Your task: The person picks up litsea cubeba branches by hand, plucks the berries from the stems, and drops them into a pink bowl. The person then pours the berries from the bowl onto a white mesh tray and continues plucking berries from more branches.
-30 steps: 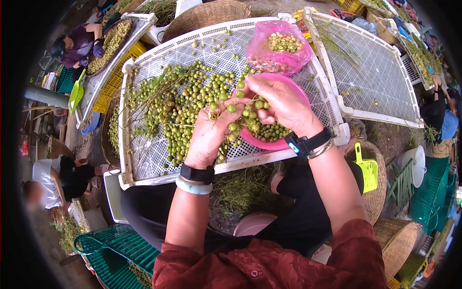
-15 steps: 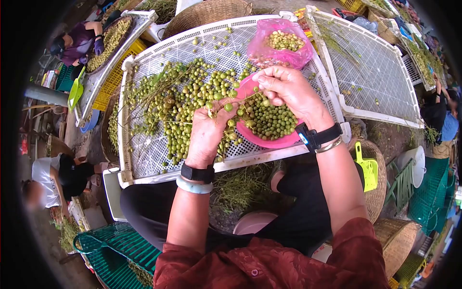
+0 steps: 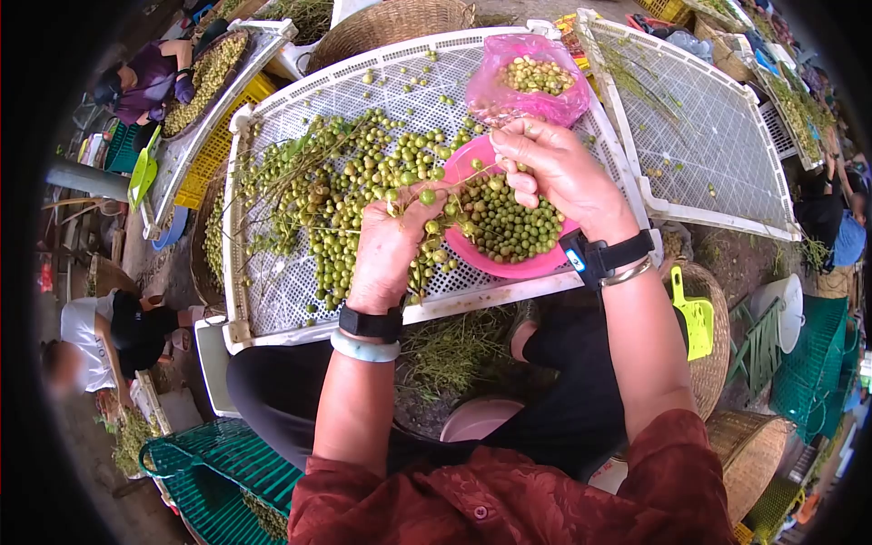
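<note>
My left hand (image 3: 392, 238) is closed around a thin sprig of small round green fruits (image 3: 428, 197), over the heap on the tray. The sprig's stem stretches toward my right hand (image 3: 561, 173), whose thumb and fingers are pinched at its far end; the exact contact is partly hidden. Beneath my right hand sits a pink bowl (image 3: 522, 270), holding many loose green fruits (image 3: 510, 222). One single fruit (image 3: 477, 164) shows above the bowl's left side. Left of the bowl, a heap of fruits (image 3: 350, 186) with twigs (image 3: 282, 177) covers part of the white perforated tray (image 3: 272, 313).
A pink plastic bag (image 3: 586, 102) of paler fruits stands at the tray's back right. Another white tray (image 3: 704, 136) lies to the right, with a yellow-green dustpan (image 3: 697, 322) near it. Wicker baskets (image 3: 391, 32) stand around. Other people (image 3: 145, 82) sit at the left.
My right hand has shifted slightly right and its fingers have changed position. A single fruit now shows above the bowl. My left hand has barely moved.
</note>
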The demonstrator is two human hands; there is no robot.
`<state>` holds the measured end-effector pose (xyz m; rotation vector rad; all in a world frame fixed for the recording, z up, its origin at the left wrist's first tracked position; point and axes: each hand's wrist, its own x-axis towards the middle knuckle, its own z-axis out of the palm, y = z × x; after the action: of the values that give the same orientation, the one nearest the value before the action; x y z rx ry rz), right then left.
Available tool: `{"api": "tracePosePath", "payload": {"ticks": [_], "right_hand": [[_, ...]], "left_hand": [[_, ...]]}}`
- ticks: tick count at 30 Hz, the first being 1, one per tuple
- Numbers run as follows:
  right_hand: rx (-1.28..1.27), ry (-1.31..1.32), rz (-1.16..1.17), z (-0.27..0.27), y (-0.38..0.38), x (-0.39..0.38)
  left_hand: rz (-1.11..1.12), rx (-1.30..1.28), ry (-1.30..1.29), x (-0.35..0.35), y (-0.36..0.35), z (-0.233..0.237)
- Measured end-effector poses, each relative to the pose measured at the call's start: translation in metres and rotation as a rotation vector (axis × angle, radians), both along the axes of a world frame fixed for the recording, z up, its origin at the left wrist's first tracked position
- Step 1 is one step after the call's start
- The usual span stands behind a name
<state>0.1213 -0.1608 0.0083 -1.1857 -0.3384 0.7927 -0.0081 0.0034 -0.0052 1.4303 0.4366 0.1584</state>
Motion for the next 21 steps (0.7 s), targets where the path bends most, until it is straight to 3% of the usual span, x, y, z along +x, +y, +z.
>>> {"api": "tracePosePath", "payload": {"ticks": [5,11,14,21], "right_hand": [[0.002,-0.018,0.101,0.002,-0.007,0.004],[0.017,0.085,0.023,0.005,-0.002,0.001],[0.156,0.099,0.065,0.007,-0.002,0.003],[0.13,-0.059,-0.072,0.003,0.002,-0.001]], "left_hand": [[0.033,-0.02,0.013,-0.002,0.0,0.011],[-0.014,0.031,0.084,-0.004,0.003,0.012],[-0.014,0.012,0.089,-0.004,0.002,0.012],[-0.015,0.025,0.085,-0.005,0.002,0.012]]}}
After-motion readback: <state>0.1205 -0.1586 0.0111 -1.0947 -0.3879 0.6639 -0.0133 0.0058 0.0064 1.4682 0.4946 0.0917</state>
